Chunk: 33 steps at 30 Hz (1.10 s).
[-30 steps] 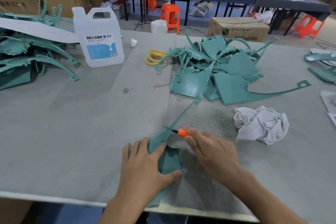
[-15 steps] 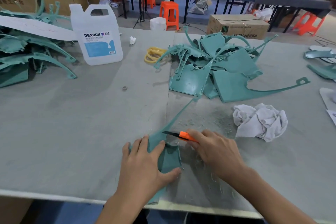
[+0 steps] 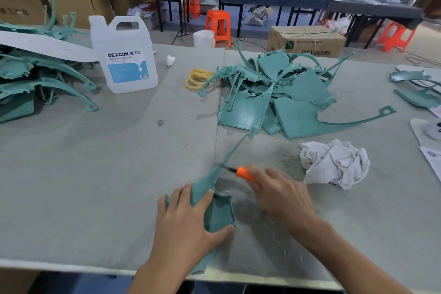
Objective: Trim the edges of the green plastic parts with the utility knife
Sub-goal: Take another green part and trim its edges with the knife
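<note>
A green plastic part (image 3: 218, 210) lies at the near table edge, its thin arm reaching away toward the pile. My left hand (image 3: 188, 227) grips its broad end, fingers over the top and thumb under the right side. My right hand (image 3: 281, 194), blurred by motion, holds an orange utility knife (image 3: 245, 172). The dark blade tip touches the part's edge where the arm begins. A pile of green parts (image 3: 284, 95) sits beyond, and another heap (image 3: 35, 79) at the far left.
A crumpled white rag (image 3: 334, 162) lies right of the knife. A white DEXCON jug (image 3: 124, 55), yellow rubber bands (image 3: 198, 77) and a small ring (image 3: 160, 122) sit on the grey table (image 3: 83, 174). Plastic shavings lie around the part. More green pieces (image 3: 417, 88) are at the right.
My right hand has slid the knife along the part's edge, away from me, and is blurred now. My left hand keeps the same hold on the part.
</note>
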Each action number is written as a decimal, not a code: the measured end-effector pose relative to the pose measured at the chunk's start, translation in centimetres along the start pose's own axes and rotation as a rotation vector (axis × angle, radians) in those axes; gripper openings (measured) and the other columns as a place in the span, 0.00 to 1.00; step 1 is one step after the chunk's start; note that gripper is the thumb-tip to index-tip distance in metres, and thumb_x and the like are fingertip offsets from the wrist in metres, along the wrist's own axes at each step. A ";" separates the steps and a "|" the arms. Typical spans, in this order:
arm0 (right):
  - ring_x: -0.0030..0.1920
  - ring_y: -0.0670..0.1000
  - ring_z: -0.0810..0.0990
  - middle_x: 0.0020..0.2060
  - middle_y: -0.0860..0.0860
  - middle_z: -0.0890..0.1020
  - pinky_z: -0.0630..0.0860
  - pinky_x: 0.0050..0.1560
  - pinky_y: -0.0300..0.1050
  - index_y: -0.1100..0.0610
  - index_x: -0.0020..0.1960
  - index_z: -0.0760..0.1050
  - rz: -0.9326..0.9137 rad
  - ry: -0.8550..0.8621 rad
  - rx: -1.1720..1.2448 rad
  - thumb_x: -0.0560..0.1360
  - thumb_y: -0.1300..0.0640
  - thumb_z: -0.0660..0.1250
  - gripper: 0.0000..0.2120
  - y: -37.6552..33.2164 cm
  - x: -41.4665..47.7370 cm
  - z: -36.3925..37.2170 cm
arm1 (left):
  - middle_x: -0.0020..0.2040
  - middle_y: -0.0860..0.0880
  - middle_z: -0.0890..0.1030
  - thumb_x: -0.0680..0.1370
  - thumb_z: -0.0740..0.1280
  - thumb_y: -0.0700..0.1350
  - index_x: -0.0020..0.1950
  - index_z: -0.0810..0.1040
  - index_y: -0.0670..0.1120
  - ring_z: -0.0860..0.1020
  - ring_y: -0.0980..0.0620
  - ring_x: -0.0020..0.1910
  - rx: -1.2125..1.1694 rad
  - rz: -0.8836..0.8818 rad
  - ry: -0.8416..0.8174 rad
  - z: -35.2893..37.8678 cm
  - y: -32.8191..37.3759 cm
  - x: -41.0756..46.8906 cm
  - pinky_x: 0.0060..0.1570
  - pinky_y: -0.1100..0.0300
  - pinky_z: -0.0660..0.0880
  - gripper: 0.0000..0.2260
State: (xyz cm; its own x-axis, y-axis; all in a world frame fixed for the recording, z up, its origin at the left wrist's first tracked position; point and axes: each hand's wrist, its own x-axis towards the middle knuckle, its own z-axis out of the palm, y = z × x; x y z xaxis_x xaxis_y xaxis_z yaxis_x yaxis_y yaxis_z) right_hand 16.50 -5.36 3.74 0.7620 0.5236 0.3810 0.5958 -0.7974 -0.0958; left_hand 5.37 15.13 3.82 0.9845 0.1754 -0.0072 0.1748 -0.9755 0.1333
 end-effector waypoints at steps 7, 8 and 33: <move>0.38 0.58 0.80 0.40 0.50 0.77 0.73 0.34 0.48 0.44 0.71 0.70 0.195 0.058 -0.057 0.84 0.42 0.55 0.17 3.0 3.2 -1.2 | 0.81 0.47 0.57 0.64 0.44 0.81 0.79 0.57 0.65 0.54 0.48 0.79 0.003 -0.004 0.004 0.2 0.0 0.0 0.77 0.46 0.47 0.45; 0.37 0.58 0.80 0.40 0.50 0.77 0.73 0.33 0.48 0.46 0.71 0.71 0.204 0.092 -0.043 0.84 0.43 0.56 0.18 2.9 3.4 -1.4 | 0.81 0.47 0.57 0.63 0.43 0.82 0.79 0.56 0.65 0.53 0.48 0.79 -0.003 -0.004 0.006 0.2 0.0 0.1 0.77 0.46 0.46 0.46; 0.34 0.56 0.78 0.38 0.50 0.77 0.74 0.30 0.47 0.46 0.69 0.74 0.105 0.130 0.020 0.84 0.42 0.57 0.17 3.1 2.6 -0.3 | 0.81 0.47 0.54 0.63 0.40 0.81 0.79 0.53 0.65 0.51 0.48 0.80 0.013 -0.009 -0.014 0.5 0.1 0.2 0.76 0.45 0.45 0.47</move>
State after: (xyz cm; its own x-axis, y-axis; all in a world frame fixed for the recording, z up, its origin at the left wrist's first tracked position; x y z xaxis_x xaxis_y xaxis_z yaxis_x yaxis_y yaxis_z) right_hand 20.27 -6.54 4.74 0.7816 0.3936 0.4839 0.5207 -0.8389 -0.1586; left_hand 5.59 14.98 3.36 0.9829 0.1826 -0.0220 0.1839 -0.9756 0.1200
